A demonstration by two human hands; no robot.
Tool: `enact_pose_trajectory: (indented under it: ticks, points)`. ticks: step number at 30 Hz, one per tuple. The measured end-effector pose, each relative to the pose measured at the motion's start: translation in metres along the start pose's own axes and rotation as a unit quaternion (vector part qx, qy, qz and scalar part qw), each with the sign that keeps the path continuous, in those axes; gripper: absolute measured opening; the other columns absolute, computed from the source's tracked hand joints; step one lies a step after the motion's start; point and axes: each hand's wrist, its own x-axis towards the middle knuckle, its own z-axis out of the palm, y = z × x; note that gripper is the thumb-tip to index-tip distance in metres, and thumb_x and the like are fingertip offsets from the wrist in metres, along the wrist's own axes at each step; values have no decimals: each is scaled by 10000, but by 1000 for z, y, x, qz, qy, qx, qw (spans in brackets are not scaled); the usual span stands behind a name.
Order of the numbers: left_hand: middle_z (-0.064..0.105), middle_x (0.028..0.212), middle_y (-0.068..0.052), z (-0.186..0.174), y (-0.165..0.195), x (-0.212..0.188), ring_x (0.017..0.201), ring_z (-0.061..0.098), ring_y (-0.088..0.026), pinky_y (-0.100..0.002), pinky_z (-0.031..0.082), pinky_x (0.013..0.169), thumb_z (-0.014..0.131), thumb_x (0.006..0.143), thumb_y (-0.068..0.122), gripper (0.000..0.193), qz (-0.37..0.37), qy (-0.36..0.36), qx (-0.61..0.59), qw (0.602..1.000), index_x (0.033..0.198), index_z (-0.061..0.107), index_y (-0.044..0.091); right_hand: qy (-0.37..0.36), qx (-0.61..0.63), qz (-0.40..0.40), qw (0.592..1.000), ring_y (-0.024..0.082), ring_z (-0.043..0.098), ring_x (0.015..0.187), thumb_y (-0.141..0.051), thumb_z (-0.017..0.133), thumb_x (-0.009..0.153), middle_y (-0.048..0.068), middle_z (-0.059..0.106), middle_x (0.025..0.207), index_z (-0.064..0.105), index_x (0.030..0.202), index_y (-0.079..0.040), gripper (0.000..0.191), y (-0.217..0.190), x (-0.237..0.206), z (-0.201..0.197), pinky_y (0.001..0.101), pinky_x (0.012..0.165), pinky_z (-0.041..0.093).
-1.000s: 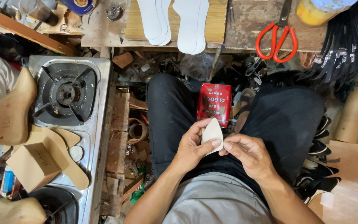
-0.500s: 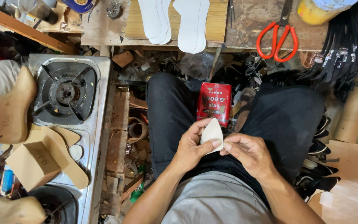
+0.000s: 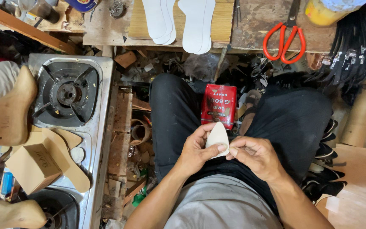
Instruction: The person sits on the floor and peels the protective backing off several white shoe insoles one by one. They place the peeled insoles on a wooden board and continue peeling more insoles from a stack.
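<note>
Held over the lap: a small pale teardrop-shaped piece (image 3: pixel 217 136), pinched between left hand (image 3: pixel 197 149) and right hand (image 3: pixel 254 154), fingertips closed on its lower edge — white insoles (image 3: pixel 178 21) stacked on the bench (image 3: pixel 106 25), seemingly early going.

Lower part of pale insole piece (image 3: pixel 217 136) hidden behind left hand (image 3: pixel 198 149) fingers and right hand (image 3: pixel 255 156) fingertips. Both forearms cut by bottom edge. Red can (image 3: pixel 219 105) just beyond hands: base hidden between knees. Scissors (image 3: pixel 285 36) far ahead of right hand: blade tips cut by top edge. Yellow container (image 3: pixel 325 12) beside them cut too. Clutter beyond left hand too small to tell.
</note>
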Motion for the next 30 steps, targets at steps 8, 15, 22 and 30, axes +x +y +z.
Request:
enact_pose_trajectory:
  ticks: [8,15,22,30]
  points:
    - [619,1275,-135,18,20,-7,1188,641,-205,-337,519,1057,815,888,121,594,158,82,287,941,1413,568,-9,61,56,25,996,147,720,796,-40,649,960,107,762,871,737,1002,57,137,12,-2,2,272,749,577]
    - [592,1379,-158,23,40,-10,1292,600,-268,-358,472,1111,715,952,247,589,173,-81,326,926,1439,536,-32,76,54,13,996,134,698,809,-37,651,957,101,759,892,735,996,49,126,19,-4,9,283,744,567]
    - [648,1304,-135,15,21,-7,1183,644,-221,-332,510,1050,481,1127,258,408,131,-62,255,956,1375,624,-33,125,113,15,986,144,700,821,-53,652,974,101,756,928,714,1043,49,137,17,-2,17,288,774,576]
    - [715,1032,-53,1,-3,1,959,650,-127,-298,534,907,505,1107,299,379,23,-26,85,996,1212,679,-21,120,89,-34,988,112,677,891,-19,689,945,64,705,985,650,1161,35,226,14,2,16,266,817,562]
